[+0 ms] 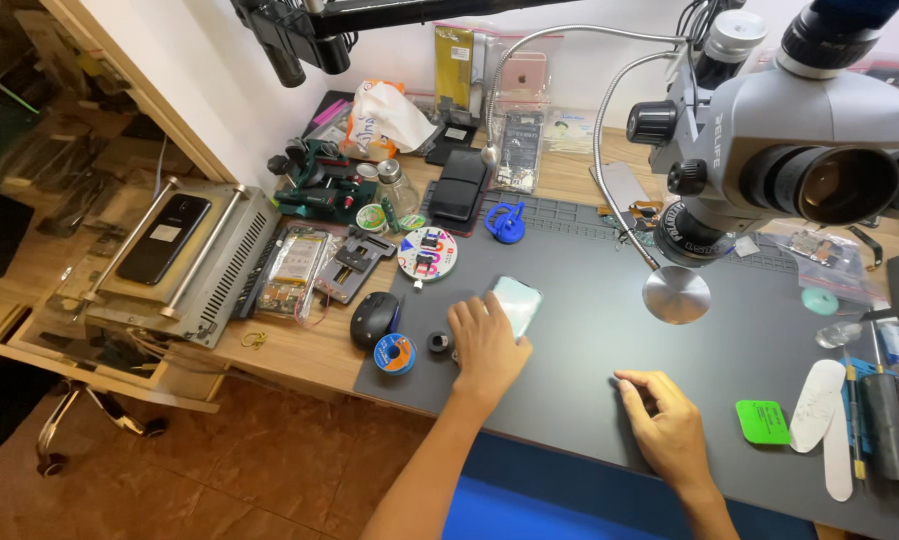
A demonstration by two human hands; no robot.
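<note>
Far left, a grey metal machine [185,262] with two rails sits on the wooden surface [290,352], a dark phone [164,238] lying flat on top of it. Just right of it lies an opened phone [293,270] with its insides showing, then a grey metal bracket [351,264]. Behind those, a green clamp tool [320,185], a small glass bottle [398,187] and a black pouch [459,186]. A round multicoloured disc [428,253] and a blue suction cup [507,222] sit at the back-left edge of the dark grey mat [580,370].

At the mat's left edge: a black mouse [374,319], a small blue-and-orange spool [395,353], and a small black ring [440,342] just beside your left hand [488,345]. Your left hand lies palm down on the mat, fingers [470,315] stretched flat and spread, resting over the near end of a small pale-green glass panel [518,303]; the panel lies flat on the mat and pokes out beyond your fingertips. Pressing or gripping: can't tell.

Your right hand [668,425] rests on the mat, well apart from the panel, fingers [638,382] loosely curled with tips on the mat, holding nothing.

Further right, a round silver disc [677,294] sits under the grey microscope [790,130], whose gooseneck lamps [610,110] arch over the mat. Near the right edge: a green pick [764,421], a white oval pad [816,404] and a black cylinder [896,428].
</note>
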